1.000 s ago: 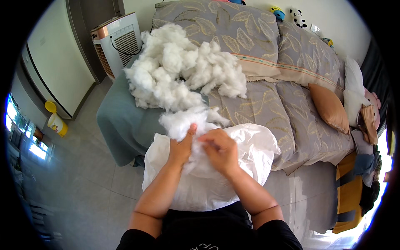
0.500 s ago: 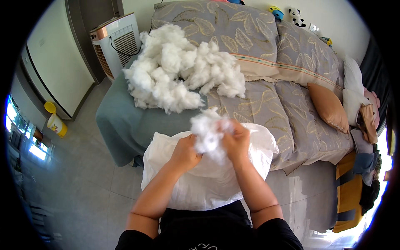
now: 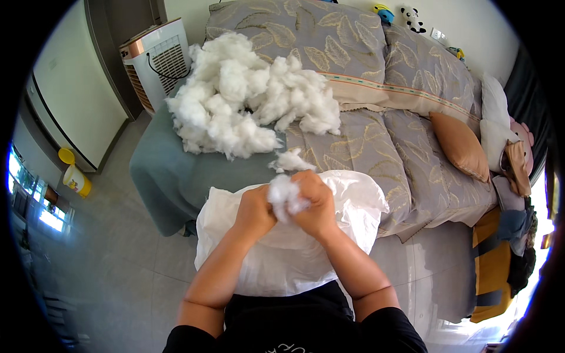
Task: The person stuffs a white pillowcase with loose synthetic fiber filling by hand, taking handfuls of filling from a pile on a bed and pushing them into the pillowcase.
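Note:
Between my two hands is a tuft of white fluffy stuffing (image 3: 283,194). My left hand (image 3: 255,210) grips its left side, and my right hand (image 3: 312,203) is closed on its right side, slightly blurred. Under both hands a white cloth bag or cover (image 3: 276,267) is spread over my lap, its far edge against the sofa. Just beyond my hands lies a small loose tuft of stuffing (image 3: 291,159) at the sofa's front. Farther back, a big heap of stuffing (image 3: 235,97) rests on the sofa's left part.
The grey leaf-patterned sofa (image 3: 368,141) has a teal cover (image 3: 162,170) at its left end. A tan cushion (image 3: 459,147) leans at the right. A white air cooler (image 3: 159,62) stands behind on the left. On the floor is a yellow-and-white bin (image 3: 77,181).
The stuffing between my hands is now smaller and more compact, and my hands are closer together. A small tuft now shows separately beyond them. The whole view has shifted slightly.

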{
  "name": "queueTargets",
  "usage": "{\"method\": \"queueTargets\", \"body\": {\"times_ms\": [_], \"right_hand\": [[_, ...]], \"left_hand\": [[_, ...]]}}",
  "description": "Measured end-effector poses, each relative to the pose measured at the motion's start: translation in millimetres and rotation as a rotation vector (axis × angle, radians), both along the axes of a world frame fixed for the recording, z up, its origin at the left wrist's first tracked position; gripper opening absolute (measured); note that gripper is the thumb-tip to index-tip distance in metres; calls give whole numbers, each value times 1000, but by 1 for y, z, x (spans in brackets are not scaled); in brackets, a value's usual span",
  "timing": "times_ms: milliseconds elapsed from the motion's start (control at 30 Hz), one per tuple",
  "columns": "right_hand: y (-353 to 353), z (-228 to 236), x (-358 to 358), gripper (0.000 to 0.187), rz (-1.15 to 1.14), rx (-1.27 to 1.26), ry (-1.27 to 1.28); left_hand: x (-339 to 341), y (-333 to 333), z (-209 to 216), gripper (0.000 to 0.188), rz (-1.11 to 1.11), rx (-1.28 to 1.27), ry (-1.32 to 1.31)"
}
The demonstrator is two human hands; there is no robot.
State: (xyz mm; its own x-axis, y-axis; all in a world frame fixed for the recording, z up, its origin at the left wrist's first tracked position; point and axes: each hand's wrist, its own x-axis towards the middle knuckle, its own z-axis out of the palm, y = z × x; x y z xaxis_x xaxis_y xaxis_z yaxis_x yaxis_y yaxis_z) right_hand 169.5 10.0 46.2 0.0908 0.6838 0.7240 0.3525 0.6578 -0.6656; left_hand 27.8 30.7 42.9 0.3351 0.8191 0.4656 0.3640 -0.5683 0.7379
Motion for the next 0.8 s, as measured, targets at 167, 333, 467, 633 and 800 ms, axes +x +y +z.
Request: {"method": "queueTargets", "body": {"times_ms": [167, 333, 467, 633, 800], "right_hand": [[11, 0, 34, 14, -284, -115, 374], [6, 10, 7, 38, -357, 31, 402], [-15, 14, -26, 32, 209, -317, 925], [-2, 3, -7, 17, 125, -324, 897], [0, 21, 7, 11, -28, -213, 1068]], "left_hand": [[-11, 1, 8, 11, 15, 53, -220], [-4, 2, 0, 33, -160, -174, -457], [14, 2, -20, 29, -260, -125, -323], [-6, 10, -26, 21, -151, -368, -724], [-11, 6, 13, 49, 47, -635, -969]]}}
